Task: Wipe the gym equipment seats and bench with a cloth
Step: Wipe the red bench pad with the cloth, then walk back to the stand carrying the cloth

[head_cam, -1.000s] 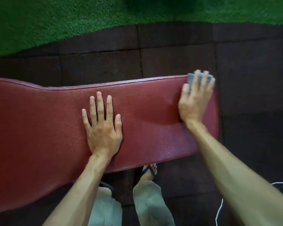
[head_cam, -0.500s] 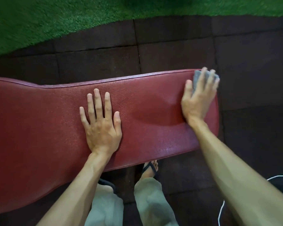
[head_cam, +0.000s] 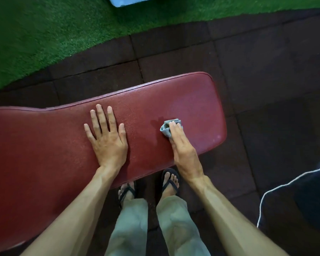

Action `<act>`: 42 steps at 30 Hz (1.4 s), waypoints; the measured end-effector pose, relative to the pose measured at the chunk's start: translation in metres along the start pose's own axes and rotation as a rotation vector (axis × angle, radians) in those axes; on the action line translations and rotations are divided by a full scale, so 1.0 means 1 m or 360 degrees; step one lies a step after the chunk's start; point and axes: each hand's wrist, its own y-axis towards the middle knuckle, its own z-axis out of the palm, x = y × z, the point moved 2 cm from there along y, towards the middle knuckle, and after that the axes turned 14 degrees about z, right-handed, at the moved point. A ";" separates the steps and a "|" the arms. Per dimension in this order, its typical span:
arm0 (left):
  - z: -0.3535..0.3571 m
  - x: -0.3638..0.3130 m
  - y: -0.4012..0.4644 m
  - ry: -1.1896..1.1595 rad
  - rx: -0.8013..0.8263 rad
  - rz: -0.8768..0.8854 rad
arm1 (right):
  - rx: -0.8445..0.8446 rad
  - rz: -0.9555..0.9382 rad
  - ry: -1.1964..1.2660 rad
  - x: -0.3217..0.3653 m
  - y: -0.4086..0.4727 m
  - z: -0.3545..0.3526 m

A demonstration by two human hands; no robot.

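I am leaning my left hand (head_cam: 107, 139) flat on the red bench (head_cam: 44, 145), fingers straight and spread, palm down near the middle of its padded top; it is holding nothing, only bracing me. The bench cover is looking like grained vinyl over foam, so I am judging it firm but yielding under weight, and smooth enough for a cloth to glide once damp. To the right of that hand, toward the bench's rounded end, a faint darker streak is showing on the vinyl, perhaps moisture. Just past it I am pressing the small grey cloth (head_cam: 165, 129) onto the bench with my right hand (head_cam: 181, 145), fingers laid over the wad; whether they are curling round it I cannot tell. The cloth is bunched and soft, surely light and limp, so I am judging it best handled from above, bunched under the fingertips with steady downward pressure.
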 end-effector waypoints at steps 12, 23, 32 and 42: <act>-0.173 -0.057 -0.121 -0.0059 0.1034 0.0737 | -0.0022 0.1315 0.0790 0.084 -0.184 -0.115; -0.228 -0.244 -0.173 0.0216 0.1352 0.1585 | -0.0353 0.1629 0.1028 0.046 -0.267 -0.231; -0.224 -0.487 -0.133 0.0386 0.1298 0.1757 | -0.0404 0.1575 0.1086 -0.097 -0.259 -0.391; -0.201 -0.742 -0.070 0.0402 0.1314 0.1964 | -0.0505 0.1614 0.1044 -0.258 -0.195 -0.557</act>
